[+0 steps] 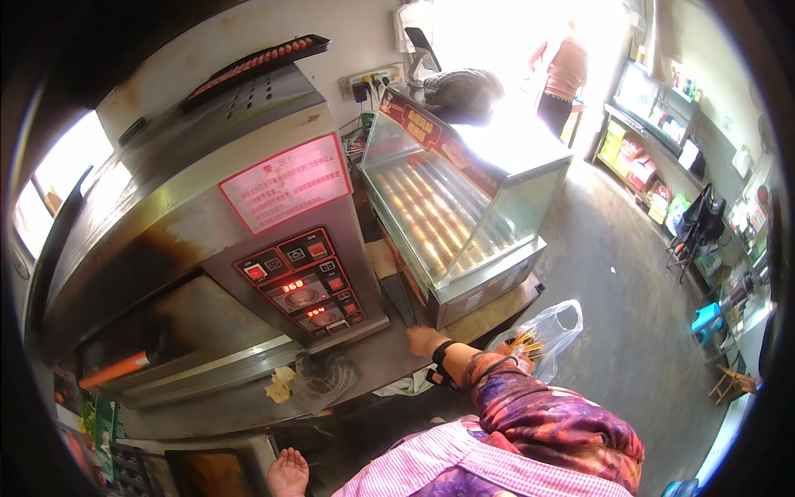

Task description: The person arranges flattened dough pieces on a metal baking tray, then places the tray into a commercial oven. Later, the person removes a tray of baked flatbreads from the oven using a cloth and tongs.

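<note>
My right hand (pixel 424 340) reaches to the counter between the oven (pixel 364 273) and the glass roller case (pixel 464 215). Its fingers are closed around the near end of a long, thin metal tool (pixel 399 300) that looks like tongs; the grip itself is partly hidden. Low in the head view, my left hand (pixel 288 474) is held palm up with its fingers stretched out and nothing in it, beside a dark baking tray (pixel 211 472). A crumpled clear plastic bag (pixel 327 377) and a yellowish scrap (pixel 281 384) lie on the counter in front of the oven.
An orange-handled bar (pixel 116 369) crosses the oven front. A black tray of sausages (pixel 257 62) rests on top of the oven. Right of my arm hangs a plastic bag (pixel 559 331) with skewers. Shelves line the right wall; another person (pixel 566 70) stands by the bright doorway.
</note>
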Demonstrator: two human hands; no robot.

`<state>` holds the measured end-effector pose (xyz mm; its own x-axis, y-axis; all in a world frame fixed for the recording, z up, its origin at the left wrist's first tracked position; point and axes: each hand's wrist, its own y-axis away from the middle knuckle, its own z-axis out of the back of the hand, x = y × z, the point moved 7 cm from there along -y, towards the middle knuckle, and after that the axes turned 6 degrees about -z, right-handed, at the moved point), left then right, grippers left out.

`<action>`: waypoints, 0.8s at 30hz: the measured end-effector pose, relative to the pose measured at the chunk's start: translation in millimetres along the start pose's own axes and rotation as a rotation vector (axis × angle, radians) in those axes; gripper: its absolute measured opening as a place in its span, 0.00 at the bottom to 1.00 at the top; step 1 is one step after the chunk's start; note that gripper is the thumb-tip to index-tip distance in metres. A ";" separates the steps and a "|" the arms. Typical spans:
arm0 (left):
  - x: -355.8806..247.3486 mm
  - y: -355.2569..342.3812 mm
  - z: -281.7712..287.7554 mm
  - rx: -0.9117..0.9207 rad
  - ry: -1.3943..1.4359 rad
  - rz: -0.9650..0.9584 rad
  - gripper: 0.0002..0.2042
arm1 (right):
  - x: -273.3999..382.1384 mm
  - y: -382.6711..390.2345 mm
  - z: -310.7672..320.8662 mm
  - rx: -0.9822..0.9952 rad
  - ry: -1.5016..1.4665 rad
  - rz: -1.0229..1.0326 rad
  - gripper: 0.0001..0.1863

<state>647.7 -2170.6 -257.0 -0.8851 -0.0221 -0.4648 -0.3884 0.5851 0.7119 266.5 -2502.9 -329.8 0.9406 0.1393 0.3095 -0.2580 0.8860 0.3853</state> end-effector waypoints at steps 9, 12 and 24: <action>-6.0 -16.5 0.4 0.026 -0.064 0.007 0.06 | 1.9 19.8 13.0 -0.292 -0.150 -0.146 0.27; -9.6 -32.2 -3.7 0.037 -0.082 0.038 0.06 | -5.3 17.0 3.5 -0.256 -0.118 -0.270 0.30; 11.7 -137.1 -55.3 0.313 -0.425 0.143 0.16 | -36.8 123.3 -6.8 -0.103 -0.535 -0.512 0.20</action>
<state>676.4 -2295.9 -331.0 -0.7166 0.3671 -0.5931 -0.1193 0.7732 0.6228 201.5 -2395.8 -299.5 0.6952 -0.5127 0.5039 0.2301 0.8228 0.5197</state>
